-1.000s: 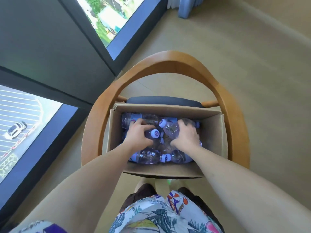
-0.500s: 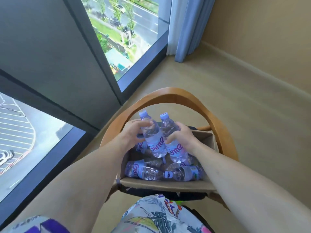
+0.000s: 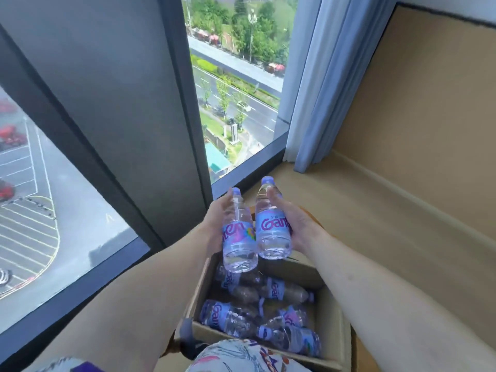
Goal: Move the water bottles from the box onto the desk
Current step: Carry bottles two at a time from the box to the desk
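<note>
"Gan" on right bottle's label (image 3: 272, 229)

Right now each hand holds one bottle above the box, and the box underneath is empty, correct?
Not quite. The left hand and right hand each hold a bottle, but the head view shows the box still has several bottles lying in it.

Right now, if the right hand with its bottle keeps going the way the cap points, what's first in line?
Likely the window sill; right hand tilts its bottle up and away towards it. Depth unclear.
</note>
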Demonstrator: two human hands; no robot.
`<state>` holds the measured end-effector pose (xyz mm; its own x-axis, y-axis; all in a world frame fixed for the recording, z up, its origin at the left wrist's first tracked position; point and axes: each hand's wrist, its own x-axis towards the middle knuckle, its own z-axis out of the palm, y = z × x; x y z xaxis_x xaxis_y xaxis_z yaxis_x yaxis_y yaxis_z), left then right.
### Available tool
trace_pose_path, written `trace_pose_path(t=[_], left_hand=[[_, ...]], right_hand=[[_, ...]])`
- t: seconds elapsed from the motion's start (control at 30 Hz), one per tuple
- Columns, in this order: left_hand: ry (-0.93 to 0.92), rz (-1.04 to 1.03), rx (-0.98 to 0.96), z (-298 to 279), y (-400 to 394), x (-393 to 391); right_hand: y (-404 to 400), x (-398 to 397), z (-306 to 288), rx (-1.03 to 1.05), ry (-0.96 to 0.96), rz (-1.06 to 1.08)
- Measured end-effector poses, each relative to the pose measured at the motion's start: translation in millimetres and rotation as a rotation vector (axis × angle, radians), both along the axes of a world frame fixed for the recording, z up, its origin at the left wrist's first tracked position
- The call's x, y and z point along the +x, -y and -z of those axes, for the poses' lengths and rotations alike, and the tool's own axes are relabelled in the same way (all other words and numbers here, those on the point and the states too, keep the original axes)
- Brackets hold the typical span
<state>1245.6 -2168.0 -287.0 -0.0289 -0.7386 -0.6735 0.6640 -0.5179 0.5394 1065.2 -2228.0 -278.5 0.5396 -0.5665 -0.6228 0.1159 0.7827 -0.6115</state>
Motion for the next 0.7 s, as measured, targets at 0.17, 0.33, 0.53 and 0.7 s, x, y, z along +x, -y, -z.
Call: trace_pose_path(t=[0.17,0.33,0.53,0.7], left_hand=[[0.158,0.012,-0.057,-56.4,-28.7,4.5],[0.21,-0.322,-0.18,-87.1,-73.3,4.8],[0.335,-0.55,-0.086,-107.4,-162.9,6.2],[0.334,-0.69,-0.015,-124.4,-250.1,2.6]], right_hand=[[-7.5,17.7,-41.8,-0.009,0.063,-0.099],[-31.5,34.8,-64.5,-0.021,0.193,-0.182],[-77.4,68.1,-78.9,-0.159,0.237,-0.427],[-141.7,97.9,-87.9,-0.159,0.224,-0.591]])
